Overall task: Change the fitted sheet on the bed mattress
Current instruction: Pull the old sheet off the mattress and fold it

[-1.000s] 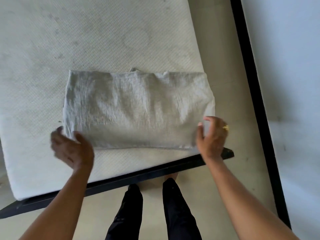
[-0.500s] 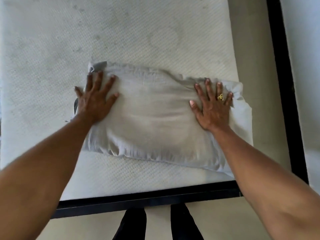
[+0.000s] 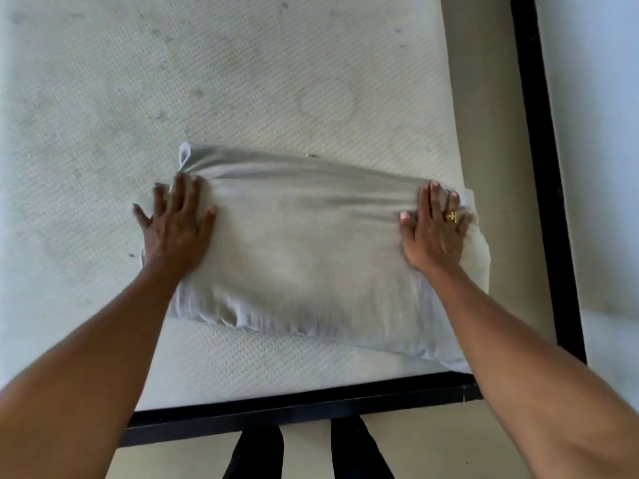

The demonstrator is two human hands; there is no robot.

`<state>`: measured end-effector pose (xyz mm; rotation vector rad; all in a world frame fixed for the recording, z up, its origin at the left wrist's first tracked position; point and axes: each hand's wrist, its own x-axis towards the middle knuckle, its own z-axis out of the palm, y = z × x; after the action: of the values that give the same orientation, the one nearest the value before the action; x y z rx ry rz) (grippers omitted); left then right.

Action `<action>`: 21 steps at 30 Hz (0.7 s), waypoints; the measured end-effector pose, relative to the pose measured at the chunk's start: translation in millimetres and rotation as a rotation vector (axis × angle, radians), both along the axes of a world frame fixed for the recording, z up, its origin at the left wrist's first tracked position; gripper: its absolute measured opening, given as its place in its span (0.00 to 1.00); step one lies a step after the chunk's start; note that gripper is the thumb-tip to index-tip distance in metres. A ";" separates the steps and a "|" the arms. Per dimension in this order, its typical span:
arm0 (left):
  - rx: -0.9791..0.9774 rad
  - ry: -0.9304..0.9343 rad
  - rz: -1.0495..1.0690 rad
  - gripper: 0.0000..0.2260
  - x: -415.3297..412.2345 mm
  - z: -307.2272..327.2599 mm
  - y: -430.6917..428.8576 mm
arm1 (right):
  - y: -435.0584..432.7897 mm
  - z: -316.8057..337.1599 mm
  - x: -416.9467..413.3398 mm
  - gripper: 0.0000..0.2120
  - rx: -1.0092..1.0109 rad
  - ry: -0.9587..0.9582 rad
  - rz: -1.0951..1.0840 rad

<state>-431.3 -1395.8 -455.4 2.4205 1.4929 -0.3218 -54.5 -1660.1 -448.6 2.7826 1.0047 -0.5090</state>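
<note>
The left hand (image 3: 176, 226) lay flat on the left end of the folded sheet (image 3: 304, 250), fingers straight and spread, pressing down. The right hand (image 3: 434, 233), with a ring (image 3: 452, 216) on a finger, pressed the right end the same way. Neither hand gripped anything, and the 2 were well apart, with the width of the bundle between them. Creases ran across the cloth from hand to hand, as if it were being flattened. The sheet rested on the bare mattress (image 3: 242, 81), close to its near edge, its right end lapping over the mattress side. A black bed frame (image 3: 311, 411) ran along that near edge and up the right.

By my reading, the mattress was already stripped and the step in hand was smoothing the folded sheet; whether it was the fresh sheet or the old I could not tell. If fresh, the next move called for opening the folds and carrying a corner pocket to a mattress corner, which would need fingers pinching an edge rather than flat palms.
</note>
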 end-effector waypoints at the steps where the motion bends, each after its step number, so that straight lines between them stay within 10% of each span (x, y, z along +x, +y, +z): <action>1: -0.005 -0.004 0.053 0.32 1.0 3.7 -1.9 | 5.5 4.7 -14.8 0.34 0.046 -0.017 0.020; 7: -0.024 -0.109 -0.184 0.29 -37.8 35.5 -109.2 | -57.6 31.6 -92.8 0.33 0.097 0.140 0.481; 16: 0.026 -0.456 1.602 0.26 -34.3 46.8 -200.4 | 17.2 41.6 -71.5 0.32 0.181 0.109 0.400; 21: -0.629 -0.944 1.433 0.24 45.6 75.3 -273.1 | 112.1 31.0 -66.9 0.50 0.164 0.247 0.489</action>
<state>-385.7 -1668.8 -380.2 0.4615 1.7387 0.5124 -121.4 -1548.1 -417.6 2.4988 1.7861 -0.7300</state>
